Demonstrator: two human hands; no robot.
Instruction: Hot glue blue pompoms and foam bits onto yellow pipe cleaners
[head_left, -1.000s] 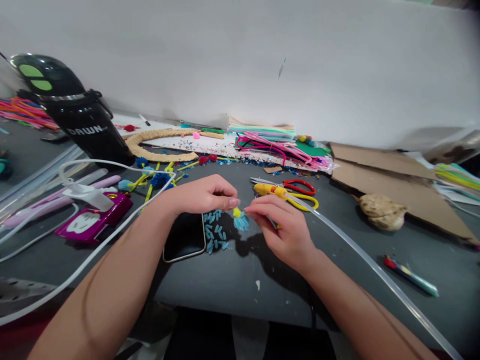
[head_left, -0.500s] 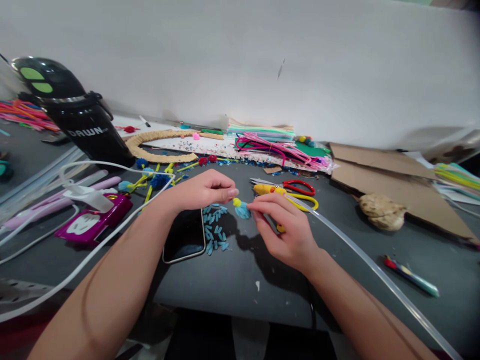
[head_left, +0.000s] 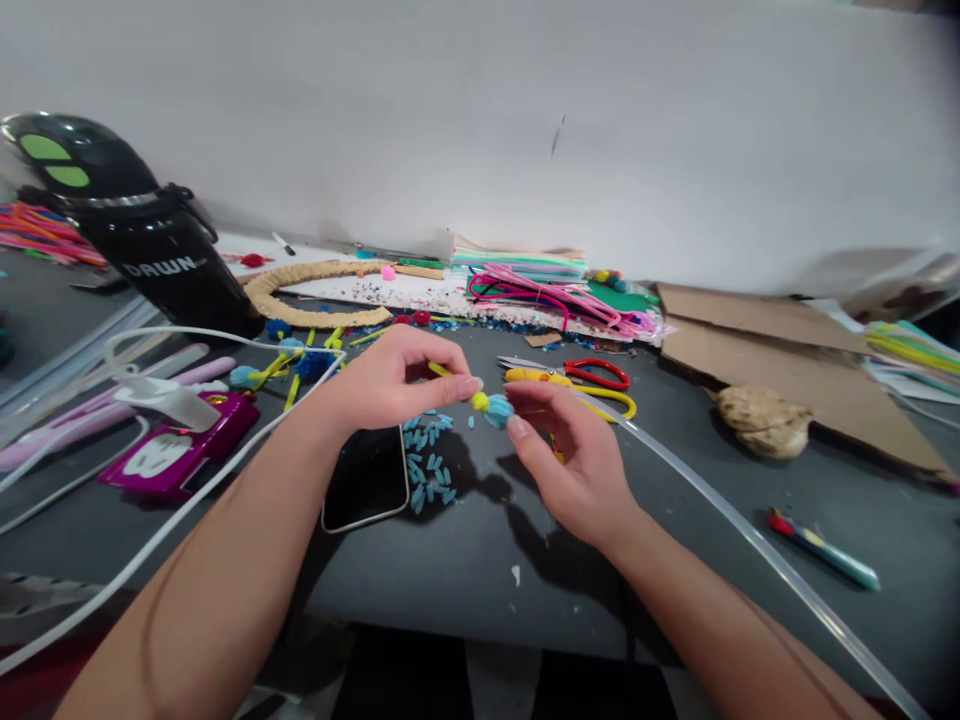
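Note:
A small flower with light blue petals (head_left: 498, 410) and a yellow centre (head_left: 478, 400) is held between my hands above the dark table. The thumb and fingers of my left hand (head_left: 412, 378) pinch its yellow stem. My right hand (head_left: 564, 440) grips the blue petals between thumb and fingertips. Loose light blue pieces (head_left: 429, 465) lie below my left hand, beside a black phone (head_left: 366, 480). Red-handled scissors (head_left: 600, 374) and yellow-handled scissors (head_left: 619, 400) rest just beyond my right hand.
At the left stand a black bottle (head_left: 161, 240) and a purple power socket (head_left: 180, 450) with white cables. Pink pipe cleaners (head_left: 547, 292) lie at the back. Cardboard (head_left: 780, 370), a pale lump (head_left: 763, 420) and a pen (head_left: 825, 550) are at the right.
The blue petals have turned from pointing downward to pointing sideways toward my right hand. My right thumb has moved onto them, and the yellow stem now shows in my left hand.

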